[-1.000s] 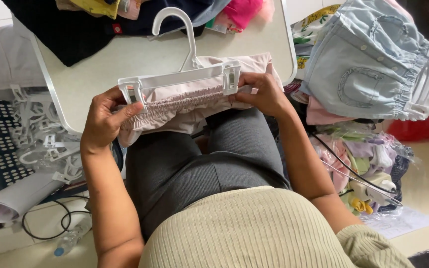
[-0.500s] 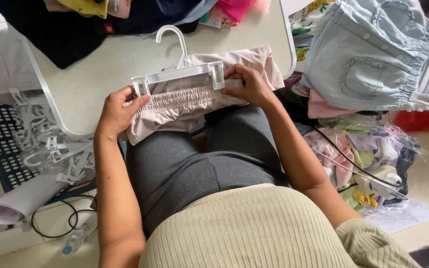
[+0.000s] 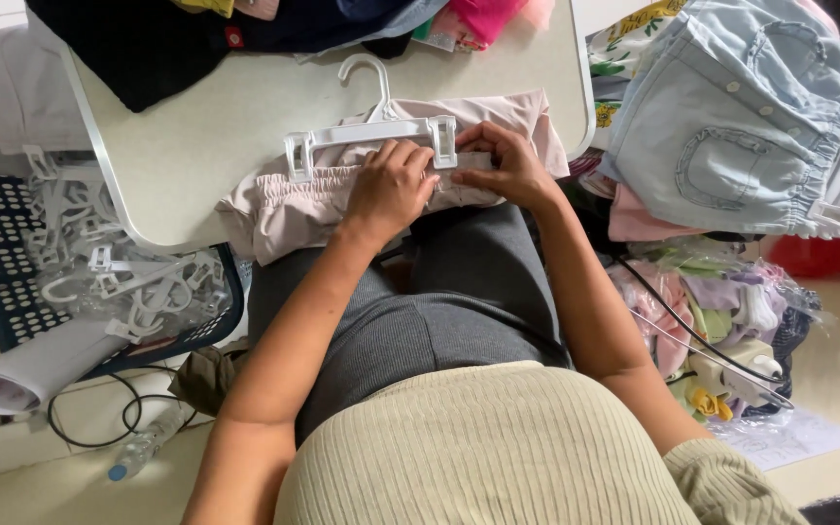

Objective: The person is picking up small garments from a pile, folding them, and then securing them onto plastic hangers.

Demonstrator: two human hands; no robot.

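Both hands at upper centre of the frame: left hand [image 3: 391, 190] presses flat, grip released, on the pink shorts [image 3: 284, 209] at the bench [image 3: 196, 126] edge, right hand [image 3: 507, 170] pinching their waistband under the white clip hanger [image 3: 371, 131].

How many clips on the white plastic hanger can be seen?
2: one clip at the left end of the white plastic hanger, one clip at the right end, beside the hands.
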